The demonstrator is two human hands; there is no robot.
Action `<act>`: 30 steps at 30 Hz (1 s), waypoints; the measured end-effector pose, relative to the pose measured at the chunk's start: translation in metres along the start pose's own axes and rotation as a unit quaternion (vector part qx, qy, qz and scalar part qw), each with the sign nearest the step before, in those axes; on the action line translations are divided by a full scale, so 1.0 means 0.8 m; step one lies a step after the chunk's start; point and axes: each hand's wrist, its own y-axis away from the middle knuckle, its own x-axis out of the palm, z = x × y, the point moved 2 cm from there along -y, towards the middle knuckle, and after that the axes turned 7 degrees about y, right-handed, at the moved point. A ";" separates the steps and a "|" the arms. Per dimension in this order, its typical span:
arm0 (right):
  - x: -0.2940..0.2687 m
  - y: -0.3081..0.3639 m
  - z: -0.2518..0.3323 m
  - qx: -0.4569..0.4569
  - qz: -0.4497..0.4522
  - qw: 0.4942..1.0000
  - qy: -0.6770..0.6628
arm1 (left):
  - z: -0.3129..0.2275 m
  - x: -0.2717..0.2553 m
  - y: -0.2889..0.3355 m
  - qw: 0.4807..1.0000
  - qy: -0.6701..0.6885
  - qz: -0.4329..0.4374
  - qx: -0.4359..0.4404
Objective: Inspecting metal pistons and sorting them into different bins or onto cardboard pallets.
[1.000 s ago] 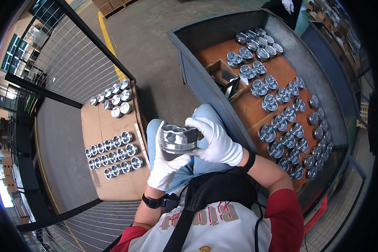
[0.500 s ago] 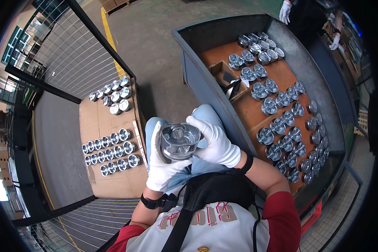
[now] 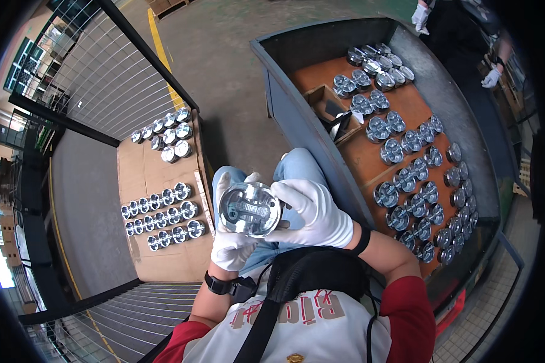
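A shiny metal piston is held up between my two white-gloved hands, above my lap. Its hollow underside, with the ribbed inner structure, faces up toward me. My left hand cups it from the left and below, fingertips showing past its far rim. On the right, my right hand grips the rim with thumb and fingers. Rows of similar pistons stand on a cardboard-covered surface to my left. Many more pistons stand in a grey-sided bin to my right.
A small cardboard box with dark and white items sits inside the bin. Black-framed wire mesh borders the left surface. Beyond the bin, at the far right, a co-worker's gloved hand shows. A yellow line runs along the floor.
The piston has been turned in my hands, from its side facing me to its hollow underside facing me. The co-worker's hands have shifted slightly.
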 end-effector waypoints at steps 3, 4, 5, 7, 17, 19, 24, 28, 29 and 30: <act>-0.003 0.003 0.000 -0.003 0.018 1.000 -0.008 | 0.000 -0.007 -0.006 0.999 0.028 0.043 -0.003; -0.003 0.004 0.001 -0.002 0.022 1.000 -0.021 | 0.001 -0.008 -0.007 0.997 0.055 0.054 -0.021; -0.003 0.004 0.001 0.002 0.029 0.999 -0.027 | 0.001 -0.009 -0.009 0.993 0.086 0.071 -0.028; -0.005 -0.001 0.004 -0.009 0.035 0.999 -0.025 | 0.003 -0.008 -0.012 0.992 0.100 0.076 -0.028; 0.000 0.001 0.004 -0.015 0.041 0.999 -0.010 | 0.004 -0.027 -0.013 0.987 0.119 0.102 -0.032; 0.000 0.001 0.005 -0.014 0.045 0.999 -0.014 | 0.004 -0.030 -0.013 0.985 0.131 0.100 -0.041; 0.002 0.000 0.004 -0.024 0.051 0.998 -0.020 | 0.007 -0.025 -0.013 0.967 0.222 0.097 -0.074; 0.003 0.000 -0.001 -0.011 0.058 0.998 -0.020 | 0.005 -0.028 -0.016 0.969 0.212 0.103 -0.069; 0.002 -0.001 -0.001 -0.004 0.064 0.998 -0.018 | 0.005 -0.028 -0.015 0.974 0.197 0.094 -0.060; 0.002 -0.001 0.000 -0.007 0.068 0.998 -0.013 | 0.005 -0.032 -0.016 0.973 0.202 0.099 -0.058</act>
